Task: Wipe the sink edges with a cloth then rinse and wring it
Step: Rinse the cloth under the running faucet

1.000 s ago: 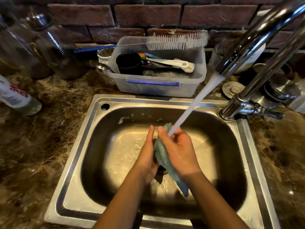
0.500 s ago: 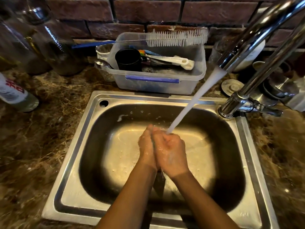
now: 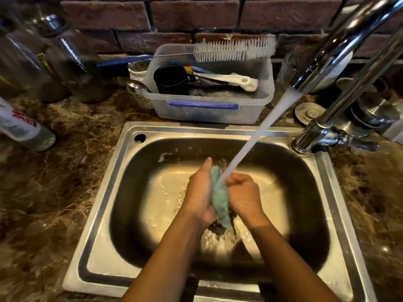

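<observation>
A wet teal cloth (image 3: 219, 196) is bunched between my two hands over the middle of the steel sink (image 3: 104, 188). My left hand (image 3: 199, 190) presses it from the left with fingers pointing up. My right hand (image 3: 244, 196) is curled into a fist on its right side. A white stream of water (image 3: 257, 134) runs slanting from the chrome faucet (image 3: 335, 46) onto the top of the cloth. Water drips from the cloth's lower end into the basin.
Behind the sink stands a clear plastic tub (image 3: 209, 110) with a black cup, utensils and a bottle brush (image 3: 231, 50) across it. Glass jars (image 3: 72, 62) and a lying bottle (image 3: 24, 127) are at left. The faucet base (image 3: 311, 138) and steel dishes sit at right.
The hands were pressed flat together with the cloth hidden; now they have parted slightly, the teal cloth shows between them and the right hand has closed into a fist.
</observation>
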`<state>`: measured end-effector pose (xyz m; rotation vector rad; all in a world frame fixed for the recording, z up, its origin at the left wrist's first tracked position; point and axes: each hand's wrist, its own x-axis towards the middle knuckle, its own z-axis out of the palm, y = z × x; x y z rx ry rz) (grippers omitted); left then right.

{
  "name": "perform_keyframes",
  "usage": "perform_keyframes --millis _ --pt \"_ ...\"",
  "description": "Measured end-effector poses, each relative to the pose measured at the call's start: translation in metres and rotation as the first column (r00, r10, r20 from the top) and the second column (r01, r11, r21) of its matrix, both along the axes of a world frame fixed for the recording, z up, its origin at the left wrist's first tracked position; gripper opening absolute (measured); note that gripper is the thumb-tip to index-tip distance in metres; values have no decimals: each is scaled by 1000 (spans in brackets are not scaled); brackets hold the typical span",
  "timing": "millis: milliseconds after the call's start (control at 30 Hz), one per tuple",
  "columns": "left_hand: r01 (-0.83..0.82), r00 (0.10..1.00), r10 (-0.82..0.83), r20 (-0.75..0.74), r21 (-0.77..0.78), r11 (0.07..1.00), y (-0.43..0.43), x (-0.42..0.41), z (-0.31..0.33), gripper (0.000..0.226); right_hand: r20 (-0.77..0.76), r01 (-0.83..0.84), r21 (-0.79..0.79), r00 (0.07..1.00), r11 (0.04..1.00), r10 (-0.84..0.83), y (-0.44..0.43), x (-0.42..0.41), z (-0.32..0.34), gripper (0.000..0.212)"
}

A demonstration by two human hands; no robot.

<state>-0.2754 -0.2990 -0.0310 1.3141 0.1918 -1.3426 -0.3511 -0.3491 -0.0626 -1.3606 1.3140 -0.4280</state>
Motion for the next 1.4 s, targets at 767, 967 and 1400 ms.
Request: perform_keyframes --millis 767,967,1400 --pt "-139 990 139 3 47 989 9 1 -24 50 1 -141 -126 990 982 142 47 12 24 40" --pt "-126 976 116 -184 -39 991 7 -1 -2 35 8 92 58 996 994 -93 15 -1 -7 31" --pt "-72 977 59 207 56 996 16 -17 -21 43 262 45 15 964 999 -48 36 -3 25 31"
